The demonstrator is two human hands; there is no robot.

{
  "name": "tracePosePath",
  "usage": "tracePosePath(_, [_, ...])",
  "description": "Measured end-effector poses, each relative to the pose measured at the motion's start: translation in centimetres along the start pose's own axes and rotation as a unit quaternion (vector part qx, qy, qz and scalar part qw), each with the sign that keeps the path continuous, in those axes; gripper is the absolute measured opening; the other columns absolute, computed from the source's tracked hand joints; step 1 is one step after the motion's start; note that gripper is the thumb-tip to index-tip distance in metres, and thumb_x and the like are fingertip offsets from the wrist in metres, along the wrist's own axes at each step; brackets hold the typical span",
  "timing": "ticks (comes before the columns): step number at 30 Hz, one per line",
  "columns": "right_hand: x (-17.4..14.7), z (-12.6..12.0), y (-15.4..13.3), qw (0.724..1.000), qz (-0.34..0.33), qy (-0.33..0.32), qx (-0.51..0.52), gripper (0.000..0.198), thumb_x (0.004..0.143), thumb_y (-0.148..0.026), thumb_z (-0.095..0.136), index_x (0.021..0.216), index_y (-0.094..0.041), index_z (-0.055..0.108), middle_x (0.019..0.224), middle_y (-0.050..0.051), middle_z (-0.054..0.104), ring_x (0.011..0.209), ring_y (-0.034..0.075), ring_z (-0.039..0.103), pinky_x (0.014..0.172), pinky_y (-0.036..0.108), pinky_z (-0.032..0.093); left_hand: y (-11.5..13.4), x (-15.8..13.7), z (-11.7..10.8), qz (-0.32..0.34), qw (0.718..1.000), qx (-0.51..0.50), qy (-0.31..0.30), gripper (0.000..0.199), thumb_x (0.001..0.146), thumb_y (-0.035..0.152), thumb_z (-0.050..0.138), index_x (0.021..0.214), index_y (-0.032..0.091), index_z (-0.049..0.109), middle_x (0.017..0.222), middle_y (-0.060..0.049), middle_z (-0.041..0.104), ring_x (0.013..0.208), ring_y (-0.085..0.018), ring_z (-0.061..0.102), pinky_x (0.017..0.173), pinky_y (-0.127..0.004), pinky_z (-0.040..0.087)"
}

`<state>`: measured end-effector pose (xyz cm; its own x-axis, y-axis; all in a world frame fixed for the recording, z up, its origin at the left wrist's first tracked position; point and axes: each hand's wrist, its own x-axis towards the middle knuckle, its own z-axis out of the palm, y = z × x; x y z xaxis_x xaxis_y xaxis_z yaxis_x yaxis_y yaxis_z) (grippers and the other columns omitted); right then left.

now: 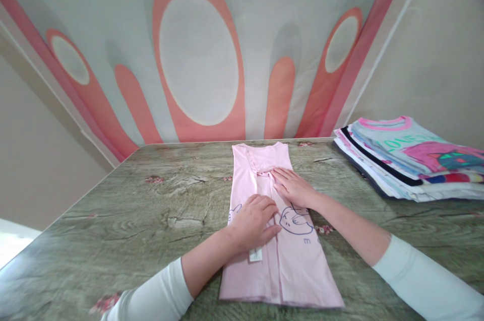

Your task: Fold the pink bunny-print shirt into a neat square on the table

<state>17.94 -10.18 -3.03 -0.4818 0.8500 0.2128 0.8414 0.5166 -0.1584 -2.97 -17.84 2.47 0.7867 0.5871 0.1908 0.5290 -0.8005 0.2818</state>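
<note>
A pink shirt [302,280] with dark line drawings lies on the table, its sides folded in toward the middle. My left hand [255,222] rests on the middle of the cloth, fingers laid over it, just above a small white label [255,254]. Higher up, near the folded neckline, my right hand [291,186] lies flat on the shirt with its fingers stretched out. Each hand presses on the fabric from above, and I see nothing gripped in either.
A stack of folded clothes [401,154] stands at the table's right side, a grey shirt with pink collar on top. The wood-patterned table [170,220] reaches back to a wall hanging [257,18] with pink and white shapes.
</note>
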Motion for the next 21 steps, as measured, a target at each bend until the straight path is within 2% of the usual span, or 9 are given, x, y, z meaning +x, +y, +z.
tracePosePath(7, [0.01, 0.11, 0.09, 1.000, 0.004, 0.001, -0.001, 0.053, 0.091, -0.039, 0.029, 0.138, -0.014, 0.034, 0.144, 0.008, 0.032, 0.132, 0.020, 0.027, 0.109, 0.039, 0.020, -0.07, -0.17, -0.18, 0.039, 0.999, -0.016, -0.011, 0.016, 0.085, 0.033, 0.055, 0.089, 0.018, 0.060, 0.098, -0.004, 0.058, 0.100, -0.020, 0.050, 0.093, -0.035, 0.035])
tracePosePath(15, [0.04, 0.08, 0.05, 1.000, 0.011, -0.009, -0.006, 0.053, 0.091, -0.039, 0.029, 0.139, -0.016, 0.032, 0.145, 0.007, 0.030, 0.133, 0.021, 0.025, 0.109, 0.039, 0.019, 0.52, -0.13, -0.13, 0.022, 0.999, -0.006, -0.027, 0.015, 0.084, 0.032, 0.055, 0.088, 0.017, 0.055, 0.096, -0.006, 0.055, 0.095, -0.021, 0.050, 0.088, -0.034, 0.037])
tracePosePath(19, [-0.02, 0.19, 0.28, 0.999, 0.018, -0.025, -0.018, 0.054, 0.092, -0.041, 0.025, 0.140, -0.018, 0.029, 0.146, 0.005, 0.028, 0.134, 0.022, 0.023, 0.109, 0.042, 0.018, 0.88, -0.31, -0.24, 0.038, 0.997, -0.033, -0.052, 0.015, 0.083, 0.033, 0.055, 0.084, 0.017, 0.055, 0.091, -0.005, 0.055, 0.089, -0.020, 0.051, 0.083, -0.032, 0.039])
tracePosePath(21, [-0.06, 0.26, 0.45, 0.999, 0.020, -0.030, -0.022, 0.055, 0.092, -0.043, 0.023, 0.141, -0.018, 0.027, 0.147, 0.004, 0.026, 0.134, 0.022, 0.022, 0.109, 0.042, 0.018, 0.82, -0.38, -0.25, 0.036, 0.997, -0.046, -0.047, 0.014, 0.085, 0.030, 0.052, 0.089, 0.017, 0.056, 0.094, -0.005, 0.056, 0.090, -0.019, 0.052, 0.085, -0.032, 0.039])
